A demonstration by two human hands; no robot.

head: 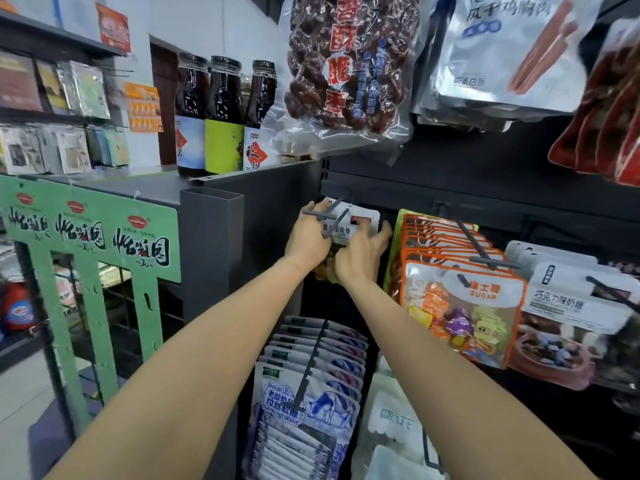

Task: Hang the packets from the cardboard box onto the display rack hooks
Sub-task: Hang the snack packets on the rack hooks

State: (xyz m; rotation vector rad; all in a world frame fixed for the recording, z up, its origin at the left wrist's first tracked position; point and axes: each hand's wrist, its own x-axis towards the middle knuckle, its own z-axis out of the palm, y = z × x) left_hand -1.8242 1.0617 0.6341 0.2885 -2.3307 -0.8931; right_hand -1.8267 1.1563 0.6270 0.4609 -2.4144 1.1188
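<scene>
Both my hands hold a white-topped packet [360, 220] up against the dark back panel of the display rack [450, 188]. My left hand [308, 237] grips its left side and my right hand [362, 251] grips its right side and lower part. A grey double-prong hook [332, 216] sticks out toward me right in front of the packet's top, crossing over my left fingers. Whether the packet's hole is on the prongs is hidden. The cardboard box is out of view.
Orange candy packets [460, 306] hang on the hook to the right, white chocolate packets [575, 306] beyond them. Blue-and-white packets [304, 393] hang below my arms. Bags of red dates [346, 64] hang overhead. Three dark bottles [221, 116] stand on the grey counter, beside a green cardboard stand [93, 237].
</scene>
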